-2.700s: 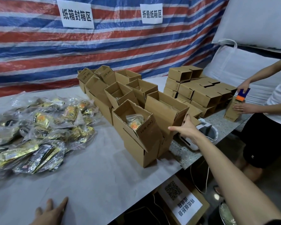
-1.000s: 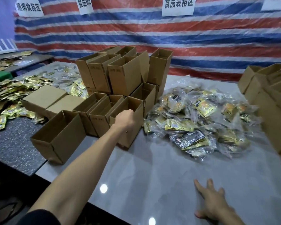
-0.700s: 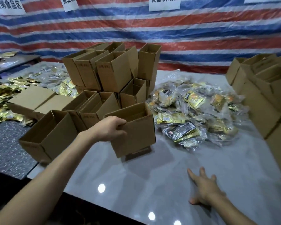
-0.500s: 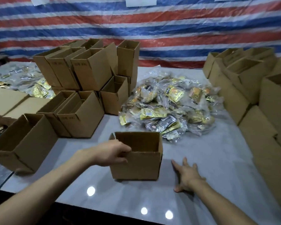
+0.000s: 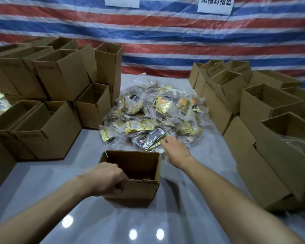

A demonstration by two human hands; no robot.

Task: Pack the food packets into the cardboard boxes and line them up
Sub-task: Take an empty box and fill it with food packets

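Note:
An open, empty cardboard box [image 5: 141, 189] stands on the grey table in front of me. My left hand [image 5: 106, 178] grips its near-left rim, fingers curled over the edge. A heap of food packets [image 5: 153, 117] in clear plastic, gold and dark, lies just behind the box. My right hand [image 5: 174, 148] reaches over the near edge of that heap, beside a dark packet [image 5: 149, 138]; its fingers point forward and I cannot see them holding anything.
Empty open boxes [image 5: 60, 81] are stacked at the left, some two high. More boxes [image 5: 264, 124] stand in rows along the right. A striped tarpaulin [image 5: 165, 37] with white signs hangs behind. Bare grey table [image 5: 42, 182] surrounds the front box.
My left hand lifted one box off the left stack and set it down in front of me. My right hand left the table and reached forward to the packet heap.

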